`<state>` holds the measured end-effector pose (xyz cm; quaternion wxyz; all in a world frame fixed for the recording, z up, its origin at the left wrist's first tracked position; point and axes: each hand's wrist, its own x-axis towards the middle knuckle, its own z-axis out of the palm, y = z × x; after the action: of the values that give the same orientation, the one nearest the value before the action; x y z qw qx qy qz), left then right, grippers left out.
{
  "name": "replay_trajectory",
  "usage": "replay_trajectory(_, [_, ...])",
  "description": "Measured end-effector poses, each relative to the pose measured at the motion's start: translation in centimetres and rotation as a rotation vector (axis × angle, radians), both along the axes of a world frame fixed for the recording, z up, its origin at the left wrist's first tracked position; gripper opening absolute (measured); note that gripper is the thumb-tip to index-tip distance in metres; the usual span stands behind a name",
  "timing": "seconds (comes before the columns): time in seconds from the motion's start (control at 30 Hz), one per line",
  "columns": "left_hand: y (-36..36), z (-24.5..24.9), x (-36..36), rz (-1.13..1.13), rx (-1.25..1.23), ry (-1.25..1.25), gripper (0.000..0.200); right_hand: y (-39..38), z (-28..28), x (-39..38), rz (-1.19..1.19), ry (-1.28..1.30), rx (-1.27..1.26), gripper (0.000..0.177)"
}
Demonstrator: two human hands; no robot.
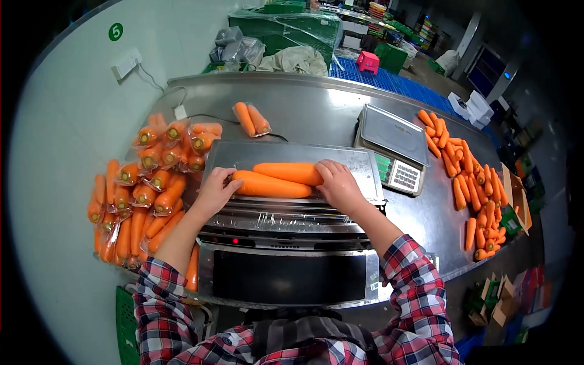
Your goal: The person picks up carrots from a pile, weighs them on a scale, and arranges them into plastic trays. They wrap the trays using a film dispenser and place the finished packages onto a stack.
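Two large carrots lie side by side across the metal top of a film-wrapping machine. My left hand is closed on the left end of the nearer carrot. At the other side, my right hand has its fingers curled over the right end of the farther carrot, close to the nearer one's tip. Clear film stretches over the rollers just below the carrots. Nearest my body is the machine's black plate, with a small red light above it.
Wrapped carrots are heaped on the left beside the wall. A wrapped pair lies behind the machine. To the right stand a weighing scale and a pile of loose carrots. A cable crosses the steel table.
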<state>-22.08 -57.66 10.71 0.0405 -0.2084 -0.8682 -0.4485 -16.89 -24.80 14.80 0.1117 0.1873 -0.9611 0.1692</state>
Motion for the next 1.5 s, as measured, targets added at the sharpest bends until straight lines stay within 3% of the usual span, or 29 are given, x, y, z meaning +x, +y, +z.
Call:
replay_trajectory(0.07, [0.1,0.2,-0.1,-0.007,-0.070,0.053,0.039,-0.3,-0.3,0.7,-0.028,0.136,0.082,0.051])
replay_trajectory(0.1, [0.0,0.8,0.3,0.002,-0.038,0.011,0.040,-0.5,0.3,1.2,-0.061,0.075,0.038,0.052])
replay_trajectory(0.2, [-1.3,1.3,2.1,0.148,0.095,0.038,0.029,0.6,1.7,4.5,-0.075,0.200,-0.285,0.042])
replay_trajectory(0.27, [-4.2,1.8,4.2,0.181,-0.190,0.240,0.019,3.2,0.3,8.0,-0.296,0.139,-0.230,0.021])
replay_trajectory(0.33, [-6.1,0.6,6.7,0.261,-0.427,0.409,0.017,4.2,-1.1,10.8,-0.352,0.171,-0.060,0.016])
replay_trajectory(0.43, [-4.9,1.3,9.2,0.332,-0.513,0.435,0.020,3.8,-2.5,12.5,-0.396,0.218,0.133,0.020])
replay_trajectory(0.53, [-3.0,1.8,9.4,0.298,-0.476,0.422,0.022,1.5,-3.0,11.3,-0.386,0.233,0.156,0.023])
replay_trajectory(0.73, [-2.3,-2.1,7.1,0.286,-0.221,0.287,0.020,1.1,-1.9,9.5,-0.266,0.052,-0.106,0.020])
replay_trajectory(0.77, [-2.2,-1.8,7.0,0.304,-0.055,0.073,0.019,1.9,-1.8,9.3,-0.268,-0.080,-0.146,0.022])
replay_trajectory(0.8, [-2.1,-0.5,7.1,0.311,0.101,-0.152,0.019,2.6,-0.7,9.0,-0.293,-0.311,-0.233,0.022])
replay_trajectory(0.87, [-2.3,1.8,6.4,0.230,0.667,-0.607,0.020,3.6,0.4,9.1,-0.413,-0.715,-0.872,0.021])
replay_trajectory(0.9, [-2.2,3.2,6.4,0.168,1.013,-0.835,0.020,4.2,0.7,8.6,-0.321,-0.798,-1.063,0.022])
replay_trajectory(0.93, [-2.7,4.2,5.7,0.057,1.253,-1.052,0.025,4.1,1.9,8.9,-0.185,-0.714,-1.188,0.023])
replay_trajectory(1.0, [-2.2,7.8,4.6,-0.120,1.424,-0.973,0.027,5.2,3.0,6.3,0.024,-0.771,-1.883,0.025])
replay_trajectory(1.03, [-1.7,9.6,3.8,-0.086,1.527,-0.890,0.028,5.0,4.3,4.9,0.031,-0.634,-2.058,0.028])
replay_trajectory(1.07, [-0.9,11.3,2.7,-0.017,1.470,-0.737,0.028,4.9,4.9,3.0,0.239,-0.519,-2.165,0.028])
replay_trajectory(1.13, [1.0,12.1,-0.9,0.096,1.515,-0.510,0.026,2.9,6.3,-0.8,-0.014,-0.158,-2.057,0.013])
replay_trajectory(1.17, [2.0,11.0,-2.5,0.088,1.347,-0.397,0.024,2.4,5.3,-2.8,0.013,-0.097,-1.930,0.013])
replay_trajectory(1.2, [3.0,9.4,-4.6,0.081,1.179,-0.285,0.023,2.5,3.1,-4.4,-0.168,-0.052,-1.494,0.018])
replay_trajectory(1.27, [2.0,0.6,-8.3,-0.013,0.667,-0.109,0.020,2.2,-1.3,-5.9,-0.427,-0.199,-0.627,0.025])
replay_trajectory(1.3, [3.3,2.1,-6.2,0.159,0.175,-0.290,0.018,1.8,-5.0,-6.1,-0.291,-0.066,-0.616,0.025])
replay_trajectory(1.33, [3.3,-3.6,-7.4,-0.053,0.389,-0.042,0.020,1.6,-7.5,-6.1,-0.159,0.063,-0.601,0.025])
replay_trajectory(1.4, [2.4,-3.6,-7.8,-0.071,-0.044,0.214,0.026,2.8,-6.7,-5.7,-0.095,0.081,-0.360,0.027])
replay_trajectory(1.47, [2.2,-1.9,-7.3,-0.142,-0.134,0.241,0.027,2.6,-4.4,-4.0,-0.119,-0.063,-0.262,0.026])
replay_trajectory(1.5, [2.0,-0.5,-7.2,-0.174,-0.182,0.269,0.028,1.8,-2.2,-2.9,-0.204,-0.091,-0.052,0.027])
